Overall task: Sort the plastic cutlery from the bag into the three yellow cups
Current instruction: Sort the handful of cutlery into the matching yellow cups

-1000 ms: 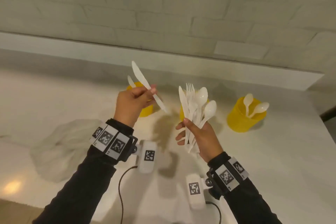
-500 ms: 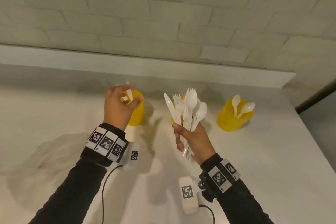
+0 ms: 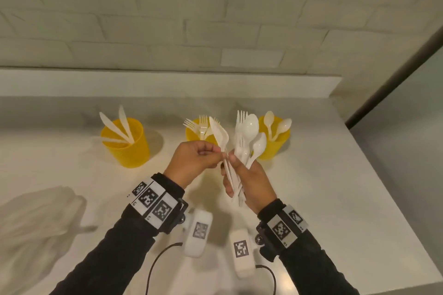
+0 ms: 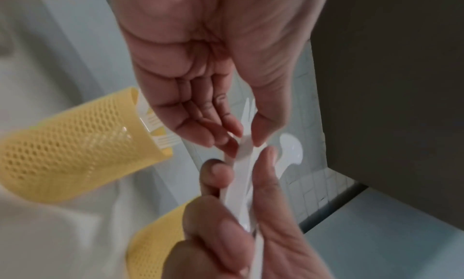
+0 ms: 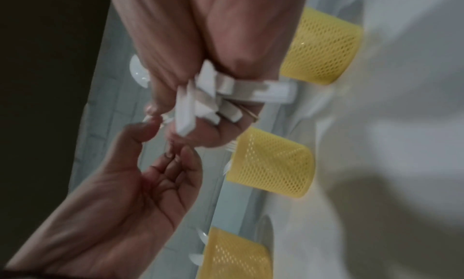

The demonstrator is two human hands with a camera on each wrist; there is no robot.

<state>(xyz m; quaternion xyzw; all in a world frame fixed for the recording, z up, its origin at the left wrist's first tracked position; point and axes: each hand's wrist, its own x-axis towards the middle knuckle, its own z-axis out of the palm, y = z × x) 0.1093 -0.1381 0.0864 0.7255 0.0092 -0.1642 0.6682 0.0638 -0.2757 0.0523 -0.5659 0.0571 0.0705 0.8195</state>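
- Lowest in the head view, two dark-sleeved forearms carry black-and-white coded wristbands; a crumpled clear plastic bag (image 3: 36, 220) lies slack at lower left on the white countertop (image 3: 335, 199).
- At frame centre, the right hand (image 3: 249, 179) has its fingers curled round the handles of a fanned bundle of white plastic forks, spoons and knives (image 3: 247, 136), held upright.
- Just left of it, the left hand (image 3: 191, 163) pinches, between thumb and fingertips, the handle of one white plastic knife (image 3: 219, 135) at the bundle's left edge; the other fingers are loosely curled.
- Farther back, three yellow mesh-walled plastic cups stand in a row: the left cup (image 3: 125, 143) holds knives, the middle cup (image 3: 199, 133) forks, the right cup (image 3: 275, 137) spoons.
- Risk (judgement): drawing the knife out may drag neighbouring pieces, since the handles cross in the grip; a loosened right hand could spill the bundle onto the countertop.
- Risk (judgement): the knife could land among the forks, the middle cup being nearest.
- View comparison: the right wrist view alone shows the crossed handle ends (image 5: 200, 100) under the palm; the left wrist view shows the pinch at close range (image 4: 247, 142); only the head view shows each cup's contents and the bag.
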